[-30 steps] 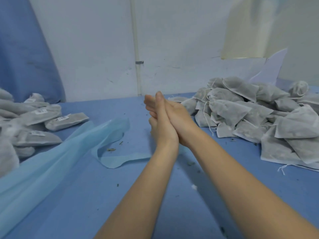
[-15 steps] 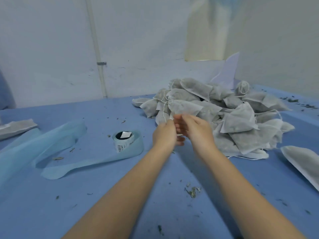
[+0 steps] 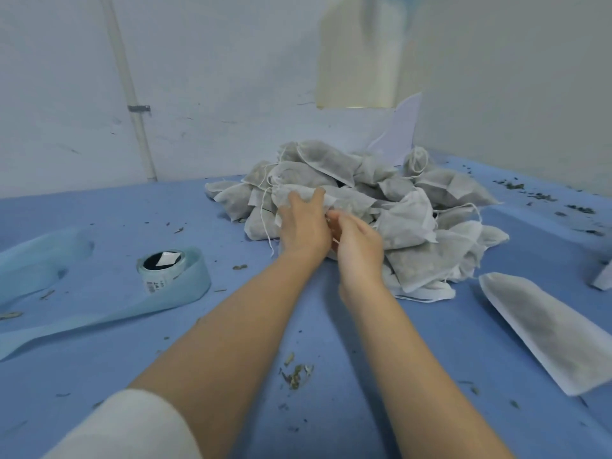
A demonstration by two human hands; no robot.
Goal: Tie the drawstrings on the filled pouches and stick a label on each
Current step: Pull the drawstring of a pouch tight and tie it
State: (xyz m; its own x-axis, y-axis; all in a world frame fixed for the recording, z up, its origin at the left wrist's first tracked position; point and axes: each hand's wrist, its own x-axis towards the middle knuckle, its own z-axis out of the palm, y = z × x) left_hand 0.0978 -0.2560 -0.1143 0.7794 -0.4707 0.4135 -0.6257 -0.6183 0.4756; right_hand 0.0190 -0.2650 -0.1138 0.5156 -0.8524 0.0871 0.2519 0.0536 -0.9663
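My left hand point(image 3: 303, 223) grasps a pouch point(image 3: 299, 195) atop the pile point(image 3: 381, 207) near the tabletop's point(image 3: 231, 342) far edge; my right hand's point(image 3: 359, 245) grip is hidden, pouch's axis unclear.

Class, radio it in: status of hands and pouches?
Left hand gripping top pouch on pile. Right hand curled beside it, grasp unclear. Label roll untouched, left.

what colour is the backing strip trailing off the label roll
Light blue: the paper backing strip curls from the small label roll across the darker blue table, seen in the head view.
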